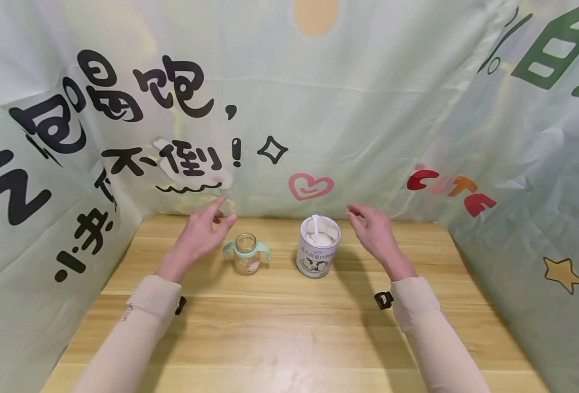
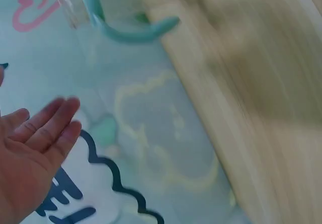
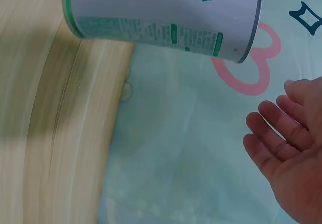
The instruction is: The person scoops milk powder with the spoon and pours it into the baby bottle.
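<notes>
A clear baby bottle with mint-green handles and no cap stands upright on the table. To its right is an open milk powder can, with a white scoop standing in the pale powder. My left hand hovers to the left of the bottle, fingers loosely extended, holding nothing. On the far side of the can, my right hand hovers with relaxed fingers and touches nothing. Part of a green handle shows in the left wrist view. The can's printed side fills the top of the right wrist view.
The wooden table extends toward me in front of the bottle and can. A pale printed curtain hangs behind the table and along both sides. Dark straps show at both wrists.
</notes>
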### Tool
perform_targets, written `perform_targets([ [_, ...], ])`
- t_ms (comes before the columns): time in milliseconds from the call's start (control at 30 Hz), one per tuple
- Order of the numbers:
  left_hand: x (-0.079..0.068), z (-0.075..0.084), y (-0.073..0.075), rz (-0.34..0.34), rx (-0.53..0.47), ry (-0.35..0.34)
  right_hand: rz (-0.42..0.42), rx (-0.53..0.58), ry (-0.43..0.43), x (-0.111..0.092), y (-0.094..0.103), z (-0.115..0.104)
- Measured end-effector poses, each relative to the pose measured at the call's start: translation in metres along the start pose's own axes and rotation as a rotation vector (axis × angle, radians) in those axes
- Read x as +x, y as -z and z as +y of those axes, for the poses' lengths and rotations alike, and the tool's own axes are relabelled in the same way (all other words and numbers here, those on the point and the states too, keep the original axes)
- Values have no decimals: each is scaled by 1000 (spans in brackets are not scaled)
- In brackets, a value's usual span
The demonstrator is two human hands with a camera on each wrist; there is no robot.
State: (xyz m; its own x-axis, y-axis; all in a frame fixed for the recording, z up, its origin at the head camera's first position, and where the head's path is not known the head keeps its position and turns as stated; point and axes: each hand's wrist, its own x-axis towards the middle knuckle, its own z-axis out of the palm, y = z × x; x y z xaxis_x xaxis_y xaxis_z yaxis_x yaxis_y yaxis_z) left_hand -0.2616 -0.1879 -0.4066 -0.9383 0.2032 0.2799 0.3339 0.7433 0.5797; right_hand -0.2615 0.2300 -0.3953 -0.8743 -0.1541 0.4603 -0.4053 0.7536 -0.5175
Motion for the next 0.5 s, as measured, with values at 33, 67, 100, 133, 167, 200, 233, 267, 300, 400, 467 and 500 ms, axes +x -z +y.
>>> perform_targets([
  [33,1,4,-3,2,-15,1,-4,7,-5,1,-1,-1],
  [67,3,8,-6,1,-29,2,-10,15,-12,3,-3,-1],
  [100,4,13,-9,-6,-42,6,-16,23,-18,4,-5,-2],
  [133,6,17,-13,-14,-54,6,-24,32,-23,5,-6,-3],
  [167,7,21,-17,-24,-60,6,-33,44,-27,6,-8,-4],
  [200,8,25,-21,-32,-71,6,-41,54,-29,7,-10,-6],
  [233,9,29,-25,-40,-81,3,-48,65,-30,8,-12,-7],
  [267,10,33,-29,-46,-92,1,-55,75,-33,9,-14,-9],
  [300,12,37,-34,-51,-106,-9,-62,85,-36,9,-16,-10],
  [400,14,47,-48,-63,-141,-37,-79,99,-41,11,-21,-14],
  [467,16,53,-57,-74,-160,-51,-87,100,-43,12,-24,-17],
  [500,16,57,-61,-81,-173,-57,-94,99,-43,12,-25,-18],
])
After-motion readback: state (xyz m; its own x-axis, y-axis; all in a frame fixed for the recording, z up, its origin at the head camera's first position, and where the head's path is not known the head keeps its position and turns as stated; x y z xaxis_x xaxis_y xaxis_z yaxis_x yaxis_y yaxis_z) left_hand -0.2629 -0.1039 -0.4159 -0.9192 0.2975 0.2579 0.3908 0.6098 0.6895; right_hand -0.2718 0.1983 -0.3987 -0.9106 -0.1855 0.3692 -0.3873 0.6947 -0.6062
